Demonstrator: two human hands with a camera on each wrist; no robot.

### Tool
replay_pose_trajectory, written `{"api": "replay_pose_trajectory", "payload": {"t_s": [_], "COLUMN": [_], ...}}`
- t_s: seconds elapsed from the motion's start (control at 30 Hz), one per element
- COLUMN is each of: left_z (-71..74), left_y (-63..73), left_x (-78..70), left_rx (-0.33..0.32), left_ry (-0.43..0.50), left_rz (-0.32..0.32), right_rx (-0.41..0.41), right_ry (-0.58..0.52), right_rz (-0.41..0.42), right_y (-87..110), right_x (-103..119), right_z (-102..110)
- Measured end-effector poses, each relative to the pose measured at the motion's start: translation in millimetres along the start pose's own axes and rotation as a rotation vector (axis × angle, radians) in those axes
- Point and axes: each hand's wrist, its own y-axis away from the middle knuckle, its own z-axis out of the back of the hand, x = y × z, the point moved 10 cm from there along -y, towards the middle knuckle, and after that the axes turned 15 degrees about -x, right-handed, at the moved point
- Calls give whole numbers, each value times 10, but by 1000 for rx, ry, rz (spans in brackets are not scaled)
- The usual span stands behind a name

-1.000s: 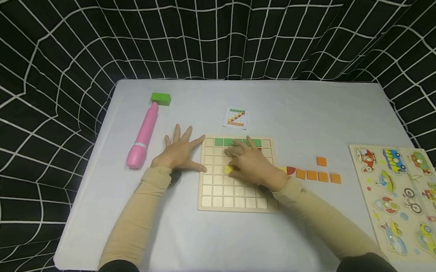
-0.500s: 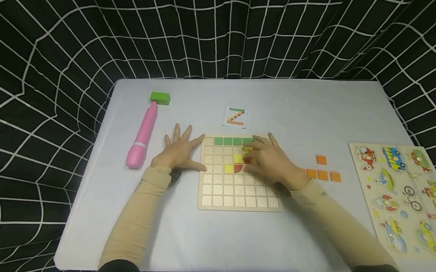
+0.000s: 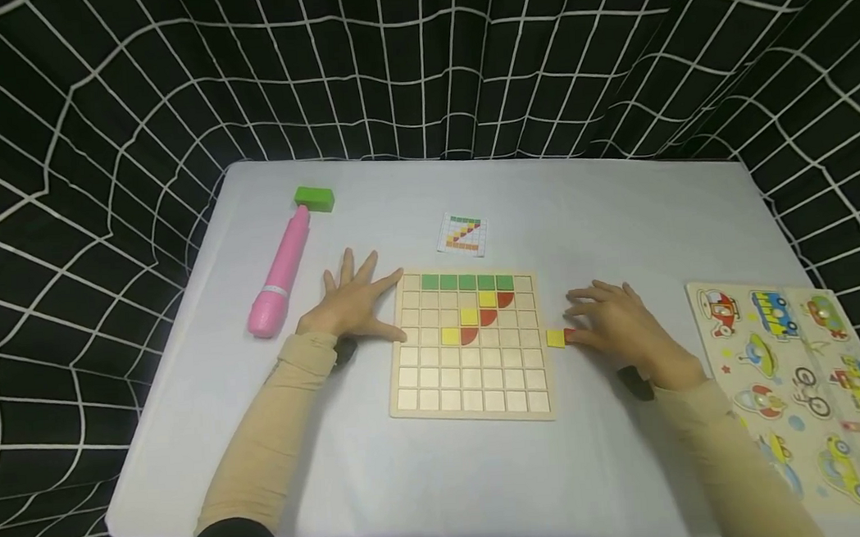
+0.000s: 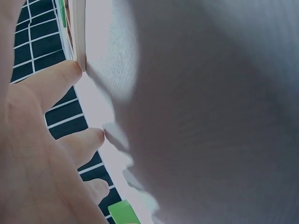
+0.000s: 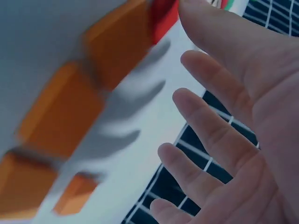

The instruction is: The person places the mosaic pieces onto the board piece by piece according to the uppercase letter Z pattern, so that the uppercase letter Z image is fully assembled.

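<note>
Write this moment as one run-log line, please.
left hand: touches grid board edge | right hand: thumb at red piece | yellow tile: beside grid board

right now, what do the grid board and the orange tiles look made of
Grid board: probably unpainted wood, going by its pale tan frame and cells. Orange tiles: perhaps painted wood or plastic; their even color and matte faces leave it open.

I logged orange tiles point(image 5: 67, 109) beneath the right hand point(image 3: 618, 324); at its left, red tile point(image 5: 163, 21), then yellow tile point(image 3: 556, 338); far ahead, black curtain point(image 3: 448, 74), white-gridded.
</note>
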Motion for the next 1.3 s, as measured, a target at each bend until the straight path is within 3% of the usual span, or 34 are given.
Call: {"api": "replay_pose_trajectory", "payload": {"t_s": [0.13,0.47,0.73,0.93,1.3], "left_z": [9,-12,-7,8,6], "left_y": [15,57,59,42,19], "left_x": [5,13,-1,-19,-15], "left_rx": [-5,-2,-9,-15,-9], "left_ry": [-9,7,7,12,12], "left_rz": [-2,8,0,-1,8], "right_rx": [-6,-33,-87,-70,-128], "right_ry": [-16,-58,-48,-46,-120], "right_rz": [-10,14,21,48,288], "right_y": [77,121,28,-150,-348], "right_x": [-82,-28,8,297,1172], "right_z": [-19,-60,42,29,-128]}}
